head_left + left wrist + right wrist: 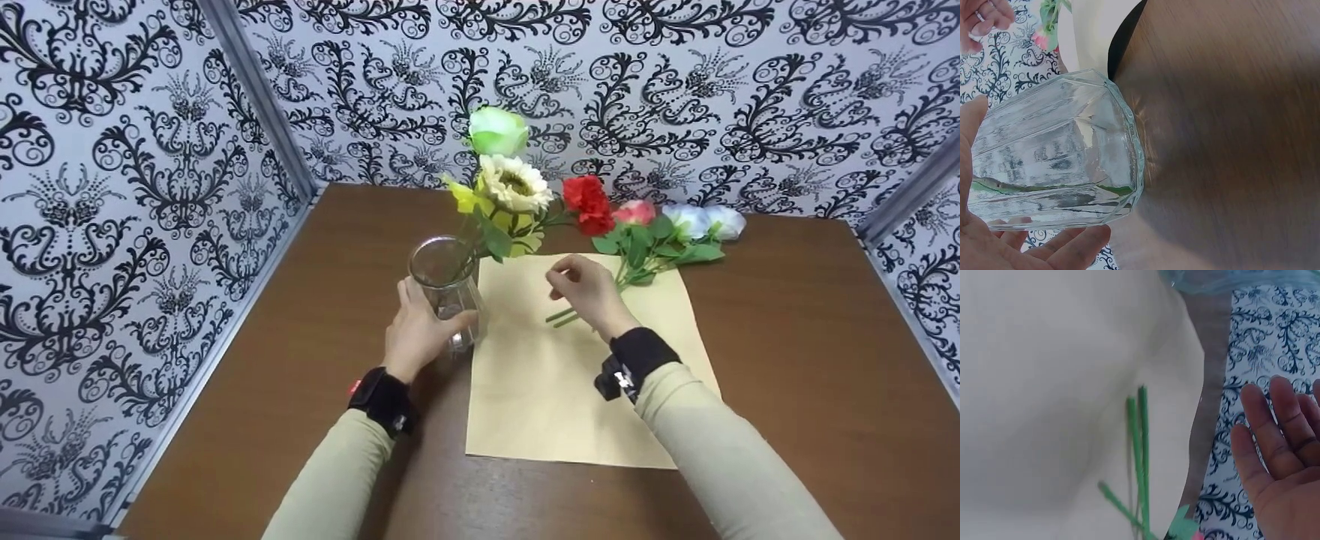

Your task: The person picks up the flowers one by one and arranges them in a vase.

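Observation:
My left hand (pixel 427 330) grips a clear faceted glass vase (pixel 1055 152), thumb on one side and fingers on the other. A green stem shows through its glass in the left wrist view. From the vase mouth rise a pale green rose (pixel 498 131), a cream sunflower (pixel 515 184) and a yellow flower (pixel 466 197). My right hand (pixel 586 292) hovers over the paper with its fingers loosely bent and nothing in them. Near it lie green stems (pixel 1139 455) of a pink rose (pixel 634 212) and pale blue-white flowers (pixel 686 222).
A sheet of tan paper (pixel 555 405) lies on the brown table (pixel 795 360), right of the vase. A red carnation (pixel 587 204) shows between the vase flowers and the pink rose. Black-and-white patterned panels (pixel 600 90) stand behind and at the sides.

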Action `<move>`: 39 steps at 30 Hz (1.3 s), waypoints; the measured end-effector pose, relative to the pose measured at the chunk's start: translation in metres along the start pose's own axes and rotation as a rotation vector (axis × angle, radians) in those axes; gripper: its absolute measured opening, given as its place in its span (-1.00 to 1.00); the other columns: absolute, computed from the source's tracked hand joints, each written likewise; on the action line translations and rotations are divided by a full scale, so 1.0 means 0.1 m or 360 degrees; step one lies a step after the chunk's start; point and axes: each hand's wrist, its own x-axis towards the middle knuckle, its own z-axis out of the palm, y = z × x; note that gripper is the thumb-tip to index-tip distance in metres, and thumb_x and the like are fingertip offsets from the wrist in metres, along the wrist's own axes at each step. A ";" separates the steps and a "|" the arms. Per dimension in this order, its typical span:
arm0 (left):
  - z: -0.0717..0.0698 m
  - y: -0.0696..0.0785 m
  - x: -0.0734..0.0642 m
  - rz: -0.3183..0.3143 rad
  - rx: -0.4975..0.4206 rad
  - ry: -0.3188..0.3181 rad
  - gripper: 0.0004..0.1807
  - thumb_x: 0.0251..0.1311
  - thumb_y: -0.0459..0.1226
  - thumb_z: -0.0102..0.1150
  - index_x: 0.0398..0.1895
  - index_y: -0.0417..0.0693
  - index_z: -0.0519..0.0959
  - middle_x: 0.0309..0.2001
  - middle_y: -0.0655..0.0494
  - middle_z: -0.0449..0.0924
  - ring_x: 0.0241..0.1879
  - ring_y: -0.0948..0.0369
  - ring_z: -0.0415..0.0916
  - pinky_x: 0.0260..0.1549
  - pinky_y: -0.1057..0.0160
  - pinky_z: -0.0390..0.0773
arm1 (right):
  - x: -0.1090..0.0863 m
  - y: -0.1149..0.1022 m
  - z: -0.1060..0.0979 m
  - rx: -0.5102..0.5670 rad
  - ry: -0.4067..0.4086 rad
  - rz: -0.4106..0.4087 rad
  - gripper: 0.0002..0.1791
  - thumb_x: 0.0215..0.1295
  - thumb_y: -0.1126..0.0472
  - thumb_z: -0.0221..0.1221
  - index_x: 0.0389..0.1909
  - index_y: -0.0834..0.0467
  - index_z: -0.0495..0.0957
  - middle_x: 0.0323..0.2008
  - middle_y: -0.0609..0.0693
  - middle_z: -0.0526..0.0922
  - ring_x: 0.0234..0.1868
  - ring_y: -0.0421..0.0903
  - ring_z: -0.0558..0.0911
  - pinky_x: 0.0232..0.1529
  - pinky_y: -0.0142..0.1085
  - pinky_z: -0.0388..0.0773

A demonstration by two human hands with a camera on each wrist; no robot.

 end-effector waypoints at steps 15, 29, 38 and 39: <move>-0.02 0.01 -0.02 0.0021 -0.0035 0.0026 0.21 -0.09 0.29 0.47 0.47 -0.07 0.03 0.24 -0.02 0.21 0.07 -0.17 0.60 -0.09 -0.24 0.56 | -0.05 0.55 -0.51 -0.0408 0.0029 -0.0017 -0.64 0.32 0.38 0.14 0.12 0.36 0.50 -0.10 0.32 0.64 -0.02 0.25 0.65 0.05 0.06 0.53; 0.00 0.00 0.00 -0.0022 -0.0039 0.0002 0.22 -0.10 0.33 0.45 0.46 -0.03 0.01 0.22 0.00 0.25 0.08 -0.15 0.60 -0.09 -0.20 0.56 | -0.21 0.92 -0.60 -0.0770 -0.0120 -0.0020 -0.33 0.30 0.50 0.16 0.45 0.25 0.33 0.25 0.39 0.28 0.04 0.36 0.54 0.02 0.17 0.48; 0.00 0.01 -0.02 -0.0020 -0.0030 -0.0008 0.22 -0.07 0.29 0.46 0.48 -0.08 -0.01 0.25 -0.03 0.19 0.09 -0.14 0.59 -0.07 -0.24 0.54 | -0.34 0.98 -0.55 -0.0969 -0.0185 -0.0216 -0.31 0.26 0.50 0.16 0.44 0.17 0.38 0.13 0.47 0.36 -0.10 0.44 0.47 -0.20 0.19 0.47; 0.00 0.01 -0.02 -0.0024 -0.0029 -0.0008 0.22 -0.07 0.29 0.46 0.48 -0.07 -0.01 0.25 -0.03 0.19 0.10 -0.14 0.59 -0.07 -0.24 0.54 | -0.34 0.97 -0.54 -0.0987 -0.0191 -0.0221 -0.31 0.27 0.50 0.17 0.45 0.15 0.39 0.12 0.45 0.36 -0.11 0.42 0.46 -0.21 0.18 0.46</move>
